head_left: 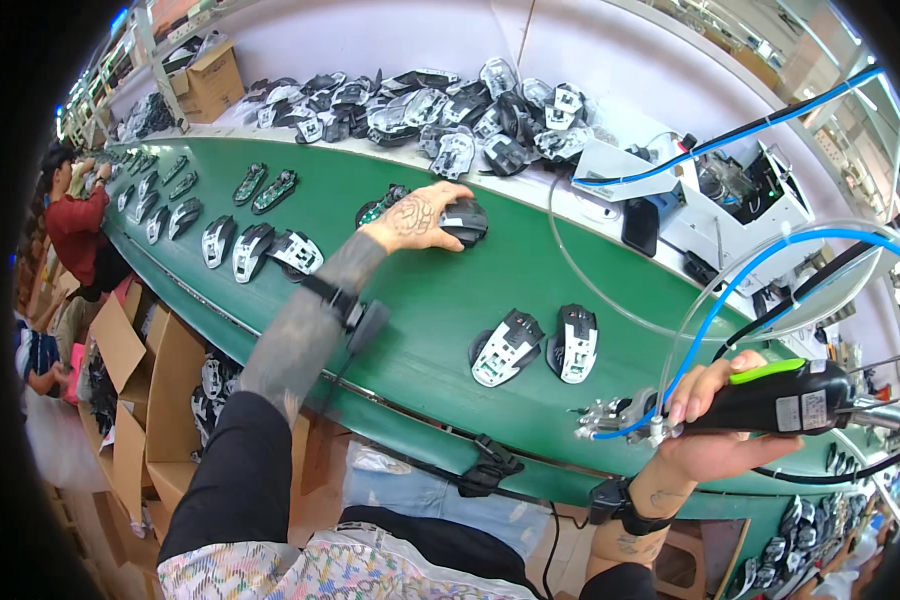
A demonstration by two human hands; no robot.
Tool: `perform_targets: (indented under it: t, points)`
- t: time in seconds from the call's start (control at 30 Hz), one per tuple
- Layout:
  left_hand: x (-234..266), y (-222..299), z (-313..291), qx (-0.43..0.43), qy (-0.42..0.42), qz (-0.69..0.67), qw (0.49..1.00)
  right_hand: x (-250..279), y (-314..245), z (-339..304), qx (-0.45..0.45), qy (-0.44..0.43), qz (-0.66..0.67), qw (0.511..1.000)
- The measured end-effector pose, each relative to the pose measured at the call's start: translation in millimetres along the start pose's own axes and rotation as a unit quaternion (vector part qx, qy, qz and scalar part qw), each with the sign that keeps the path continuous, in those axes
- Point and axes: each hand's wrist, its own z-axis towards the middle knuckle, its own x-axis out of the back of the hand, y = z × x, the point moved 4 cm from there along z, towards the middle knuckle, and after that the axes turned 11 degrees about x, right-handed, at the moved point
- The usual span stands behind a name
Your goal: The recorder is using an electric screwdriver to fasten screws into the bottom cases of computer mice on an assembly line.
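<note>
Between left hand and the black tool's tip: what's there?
Two black-and-white mouse shells, side by side on the green belt, head view.

- Green tabletop (400, 320): smooth and faintly glossy, rubber-like.
- Dark mouse (467, 222) near its far edge: smooth plastic with a dull sheen.
- Two shells (510, 345) toward the near edge: matt black plastic around smooth white plastic.
- Heaped shells (455, 148) beyond the far edge: plastic, partly glossy.
- Power tool (748, 408) over the right part: smooth black plastic body, lime plastic lever (770, 371), shiny metal fittings (630, 412).
- Cartons (175, 390) below the near edge, at left: matt brown cardboard.
- Black sleeve (232, 480): matt cloth.
</note>
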Motion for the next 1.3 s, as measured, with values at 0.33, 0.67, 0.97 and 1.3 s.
perform_targets:
  t: [0.33, 0.67, 0.97, 1.3]
  points:
    - [-19, -13, 28, 0.023, -0.099, 0.073, 0.992, 15, -18, -8, 0.005, -0.002, -0.024, 1.000]
    - [-62, -12, 17, 0.053, -0.057, 0.103, 0.992, 8, 0, -4, 0.027, 0.045, -0.054, 0.997]
    - [-58, -13, -14, 0.050, 0.116, 0.131, 0.983, 9, 20, -20, 0.077, 0.074, -0.191, 0.976]
    - [58, -83, -152, 0.515, 0.098, 0.271, 0.807, 28, 13, -26, 0.091, 0.045, -0.186, 0.977]
